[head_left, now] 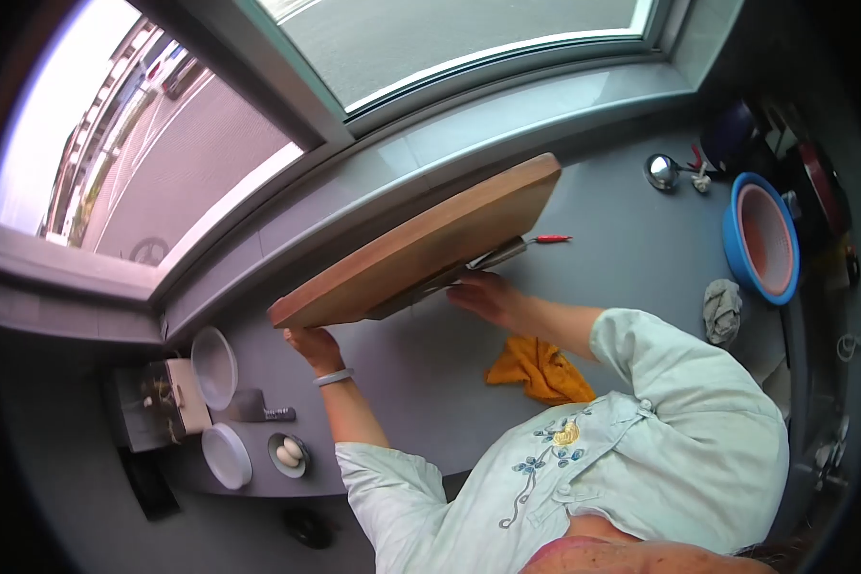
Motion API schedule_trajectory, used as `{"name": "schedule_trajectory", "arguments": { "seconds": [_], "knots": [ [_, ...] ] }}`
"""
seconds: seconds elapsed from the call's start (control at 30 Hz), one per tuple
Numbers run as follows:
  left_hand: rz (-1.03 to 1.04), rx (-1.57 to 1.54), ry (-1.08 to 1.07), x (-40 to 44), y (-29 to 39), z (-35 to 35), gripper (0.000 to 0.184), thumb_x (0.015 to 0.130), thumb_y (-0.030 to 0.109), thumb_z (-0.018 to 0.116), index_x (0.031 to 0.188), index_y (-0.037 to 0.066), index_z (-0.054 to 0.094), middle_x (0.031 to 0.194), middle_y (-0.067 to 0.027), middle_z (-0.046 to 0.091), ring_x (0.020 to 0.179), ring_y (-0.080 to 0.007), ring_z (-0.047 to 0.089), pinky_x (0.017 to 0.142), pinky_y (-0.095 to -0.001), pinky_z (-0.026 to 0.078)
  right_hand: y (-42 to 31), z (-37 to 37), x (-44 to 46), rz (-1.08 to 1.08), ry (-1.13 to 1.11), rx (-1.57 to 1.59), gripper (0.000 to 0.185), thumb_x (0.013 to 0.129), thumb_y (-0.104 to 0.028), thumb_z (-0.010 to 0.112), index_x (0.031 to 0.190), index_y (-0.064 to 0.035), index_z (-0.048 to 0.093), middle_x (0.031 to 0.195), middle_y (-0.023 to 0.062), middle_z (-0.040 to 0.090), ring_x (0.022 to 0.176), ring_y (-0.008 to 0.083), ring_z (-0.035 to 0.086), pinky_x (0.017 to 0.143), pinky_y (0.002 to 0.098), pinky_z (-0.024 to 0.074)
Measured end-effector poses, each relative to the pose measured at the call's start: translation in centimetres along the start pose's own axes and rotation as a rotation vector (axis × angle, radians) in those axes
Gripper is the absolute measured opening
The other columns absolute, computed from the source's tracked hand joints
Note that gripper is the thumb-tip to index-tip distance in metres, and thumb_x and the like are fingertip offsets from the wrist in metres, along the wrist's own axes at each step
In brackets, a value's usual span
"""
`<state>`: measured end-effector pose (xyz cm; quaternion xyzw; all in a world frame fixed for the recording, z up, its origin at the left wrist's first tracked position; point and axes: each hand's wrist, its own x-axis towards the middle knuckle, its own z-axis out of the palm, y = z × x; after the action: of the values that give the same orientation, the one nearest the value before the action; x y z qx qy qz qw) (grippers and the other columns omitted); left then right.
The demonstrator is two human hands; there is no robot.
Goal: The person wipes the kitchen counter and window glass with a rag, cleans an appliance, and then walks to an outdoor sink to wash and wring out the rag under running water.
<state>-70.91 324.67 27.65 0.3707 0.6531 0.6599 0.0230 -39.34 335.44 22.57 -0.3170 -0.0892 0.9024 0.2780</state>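
Observation:
A thick wooden cutting board is raised and tilted on its edge, between me and the window. My left hand grips its lower left corner, with the fingers partly hidden under it. Against the near side of the board lies a broad, dark-bladed cleaver, its handle pointing right. My right hand is closed at the cleaver, close to where blade and handle meet; some fingers are hidden. Just past the handle, a red chili lies on the grey counter. An orange cloth is crumpled below my right forearm.
At left stand two white bowls, a small bowl with eggs and a dark-handled tool. To the right are a ladle, garlic, a blue basin and a grey rag. A window ledge borders the back.

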Motion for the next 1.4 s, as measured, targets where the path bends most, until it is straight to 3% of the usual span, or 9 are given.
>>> {"name": "schedule_trajectory", "arguments": {
  "seconds": [0.03, 0.1, 0.23, 0.4, 0.63, 0.83, 0.93, 1.07, 1.4],
  "knots": [
    [0.002, -0.015, -0.029, 1.0, 0.1, 0.4, 0.035, 0.091, 0.033, 0.046, 0.098, 0.001, 0.059, 0.096, -0.0067, 0.061, 0.087, -0.0180, 0.058, 0.073, -0.0314, 0.047, -0.1, 0.6, 0.6, -0.025, 0.013, 0.017, 0.029, 0.083, -0.012, 0.059, 0.107, -0.0010, 0.045, 0.107, 0.0136, 0.050, 0.102, 0.0279, 0.053, 0.096, 0.0401, 0.0431],
    [-0.238, -0.521, 0.068, 2.6, 0.4, 0.6, 0.033, 0.090, 0.028, 0.046, 0.102, 0.001, 0.058, 0.102, -0.0067, 0.060, 0.096, -0.0164, 0.056, 0.082, -0.0327, 0.043, -0.3, 2.0, 2.2, -0.025, -0.105, 0.048, 0.026, 0.082, -0.011, 0.061, 0.104, -0.0063, 0.049, 0.096, 0.0067, 0.053, 0.091, 0.0217, 0.054, 0.087, 0.0362, 0.0471],
    [-0.284, -0.472, 0.013, 6.0, -1.2, -0.1, 0.036, 0.090, 0.028, 0.045, 0.112, 0.001, 0.054, 0.111, -0.0070, 0.056, 0.105, -0.0166, 0.051, 0.091, -0.0338, 0.038, 0.0, 3.5, 6.4, -0.044, -0.167, 0.082, 0.026, 0.081, -0.012, 0.062, 0.104, -0.0071, 0.050, 0.093, 0.0049, 0.054, 0.088, 0.0209, 0.055, 0.087, 0.0357, 0.0465],
    [-0.410, -0.560, 0.017, 8.1, 0.9, 0.1, 0.045, 0.088, 0.036, 0.052, 0.118, 0.003, 0.051, 0.116, -0.0087, 0.055, 0.106, -0.0207, 0.053, 0.089, -0.0360, 0.042, -0.5, 7.5, 6.8, 0.053, 0.097, -0.004, 0.036, 0.085, -0.011, 0.057, 0.117, 0.0009, 0.045, 0.115, 0.0137, 0.051, 0.110, 0.0261, 0.050, 0.099, 0.0383, 0.0388],
    [-0.489, -0.552, -0.005, 12.7, -0.4, 0.5, 0.058, 0.086, 0.044, 0.055, 0.125, 0.002, 0.044, 0.121, -0.0108, 0.052, 0.105, -0.0249, 0.053, 0.083, -0.0369, 0.045, -0.3, 8.0, 9.1, 0.052, -0.032, -0.079, 0.051, 0.087, -0.011, 0.053, 0.130, 0.0072, 0.031, 0.132, 0.0225, 0.036, 0.122, 0.0325, 0.040, 0.106, 0.0417, 0.0319],
    [-0.607, -0.440, 0.086, 14.6, -1.3, 0.9, 0.038, 0.089, 0.038, 0.051, 0.115, 0.010, 0.052, 0.108, -0.0054, 0.058, 0.083, -0.0171, 0.057, 0.055, -0.0284, 0.041, -0.7, 7.3, 8.3, 0.066, -0.049, -0.343, 0.059, 0.087, -0.011, 0.054, 0.134, 0.0071, 0.024, 0.130, 0.0249, 0.038, 0.119, 0.0317, 0.045, 0.101, 0.0405, 0.0381],
    [-0.627, -0.412, 0.064, 15.3, -1.0, 1.4, 0.045, 0.088, 0.036, 0.054, 0.119, 0.004, 0.050, 0.114, -0.0082, 0.056, 0.094, -0.0190, 0.056, 0.062, -0.0280, 0.043, -1.1, 5.6, 5.1, 0.101, 0.032, -0.578, 0.058, 0.085, -0.011, 0.055, 0.133, 0.0055, 0.027, 0.124, 0.0227, 0.046, 0.108, 0.0287, 0.053, 0.094, 0.0375, 0.0435],
    [-0.509, -0.490, 0.087, 15.0, 0.7, 3.3, 0.041, 0.087, 0.035, 0.055, 0.114, 0.004, 0.054, 0.108, -0.0065, 0.058, 0.090, -0.0179, 0.057, 0.058, -0.0265, 0.043, -2.7, 1.1, 1.6, 0.086, -0.020, -0.769, 0.049, 0.084, -0.013, 0.055, 0.127, 0.0038, 0.040, 0.114, 0.0169, 0.053, 0.099, 0.0238, 0.058, 0.087, 0.0323, 0.0465],
    [-0.625, -0.518, 0.160, 16.4, -1.2, 3.6, 0.036, 0.084, 0.032, 0.059, 0.109, 0.006, 0.057, 0.106, -0.0031, 0.061, 0.089, -0.0157, 0.059, 0.063, -0.0284, 0.045, -8.4, -7.2, -8.8, -0.114, 0.304, -0.691, 0.028, 0.085, -0.013, 0.055, 0.111, -0.0012, 0.053, 0.095, 0.0060, 0.058, 0.081, 0.0136, 0.059, 0.075, 0.0271, 0.0486]
  ]
}}
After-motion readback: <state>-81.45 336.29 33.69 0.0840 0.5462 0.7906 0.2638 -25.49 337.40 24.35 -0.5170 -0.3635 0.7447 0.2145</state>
